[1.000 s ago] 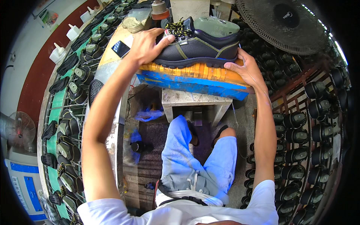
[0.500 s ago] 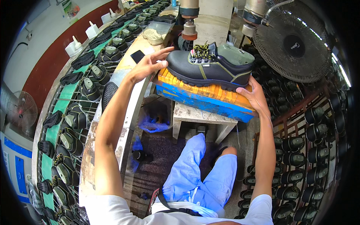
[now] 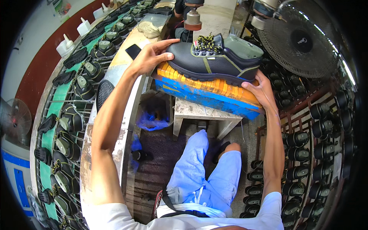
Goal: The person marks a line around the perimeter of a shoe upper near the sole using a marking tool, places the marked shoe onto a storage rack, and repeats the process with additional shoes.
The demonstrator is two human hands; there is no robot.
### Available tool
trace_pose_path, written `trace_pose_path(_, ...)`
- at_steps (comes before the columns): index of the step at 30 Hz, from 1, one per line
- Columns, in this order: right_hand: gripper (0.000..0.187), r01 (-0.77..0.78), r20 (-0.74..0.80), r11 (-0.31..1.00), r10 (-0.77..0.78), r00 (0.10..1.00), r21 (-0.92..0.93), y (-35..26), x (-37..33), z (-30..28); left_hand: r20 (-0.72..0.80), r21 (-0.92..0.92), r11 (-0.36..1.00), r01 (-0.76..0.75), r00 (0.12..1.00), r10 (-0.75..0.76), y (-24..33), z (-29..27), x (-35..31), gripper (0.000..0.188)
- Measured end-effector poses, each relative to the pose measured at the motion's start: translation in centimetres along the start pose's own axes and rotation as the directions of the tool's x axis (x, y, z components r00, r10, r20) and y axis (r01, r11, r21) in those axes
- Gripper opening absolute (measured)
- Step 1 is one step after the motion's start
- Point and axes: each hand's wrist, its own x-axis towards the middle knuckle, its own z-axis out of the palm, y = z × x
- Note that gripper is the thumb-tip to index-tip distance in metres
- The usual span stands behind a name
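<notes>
Black shoe (image 3: pixel 218 66): left hand (image 3: pixel 150 59), spread, has backed off upper to toe tip; right hand (image 3: pixel 263 91) at heel, fingertips hidden, can't tell grip.

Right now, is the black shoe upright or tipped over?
Upright. The shoe has its sole facing down and its laces on top.

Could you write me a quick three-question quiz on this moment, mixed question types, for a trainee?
1. Which hand is at the toe of the black shoe?
2. True or false: the shoe's toe points toward the right of the picture.
3. Fill in: the ridged layer beneath the shoe, on top of the blue box, is ____ in colour.

Key:
1. The left hand; the right hand is at the heel.
2. False; it points left.
3. Orange.
</notes>
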Motion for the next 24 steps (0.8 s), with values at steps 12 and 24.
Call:
trace_pose_path(12, 0.066, -0.013, -0.017, 1.000, 0.014, 1.000, 0.020, 0.9, 0.4, -0.1, 0.034, -0.051, 0.997, 0.056, 0.998, -0.054, -0.9, -0.8, 0.2, 0.078)
trace_pose_path(24, 0.060, 0.098, -0.027, 0.988, -0.102, 0.994, -0.119, 0.9, -0.4, -0.1, 0.034, -0.038, 0.994, 0.107, 0.994, -0.105, 0.3, -0.5, 0.2, 0.086)
